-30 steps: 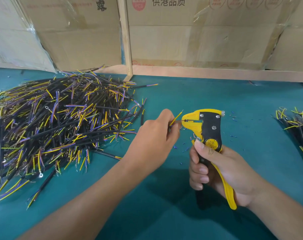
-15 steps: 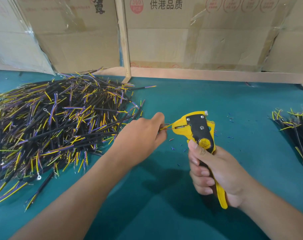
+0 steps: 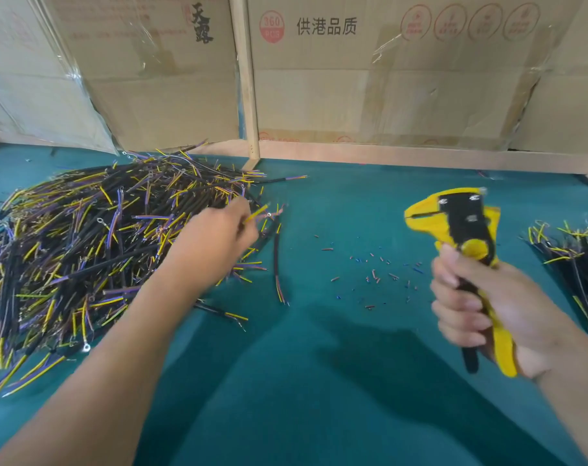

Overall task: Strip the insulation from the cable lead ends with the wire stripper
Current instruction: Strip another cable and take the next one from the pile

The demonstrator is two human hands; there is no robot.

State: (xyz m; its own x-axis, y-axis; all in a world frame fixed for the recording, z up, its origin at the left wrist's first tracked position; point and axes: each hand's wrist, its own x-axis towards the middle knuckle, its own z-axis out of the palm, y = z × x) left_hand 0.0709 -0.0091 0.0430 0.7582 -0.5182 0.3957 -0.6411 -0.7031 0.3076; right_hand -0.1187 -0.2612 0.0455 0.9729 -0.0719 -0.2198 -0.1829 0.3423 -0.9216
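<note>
My right hand [image 3: 480, 307] grips the handles of the yellow and black wire stripper [image 3: 460, 237], held upright above the table at the right, jaws pointing left. My left hand [image 3: 215, 243] is over the right edge of the big pile of black cables [image 3: 84, 250] with yellow and purple leads. It pinches a cable whose yellow lead [image 3: 257, 211] sticks out past the fingertips. The rest of that cable is hidden under the hand. Hand and stripper are well apart.
A smaller heap of cables [image 3: 575, 257] lies at the right edge. Small bits of stripped insulation [image 3: 376, 267] are scattered on the teal table top [image 3: 319, 381]. Cardboard boxes [image 3: 353, 79] and a wooden rail [image 3: 386, 159] close off the back.
My left hand has pulled the cable out of the stripper jaws and moved left to the big pile. My right hand has carried the stripper to the right.
</note>
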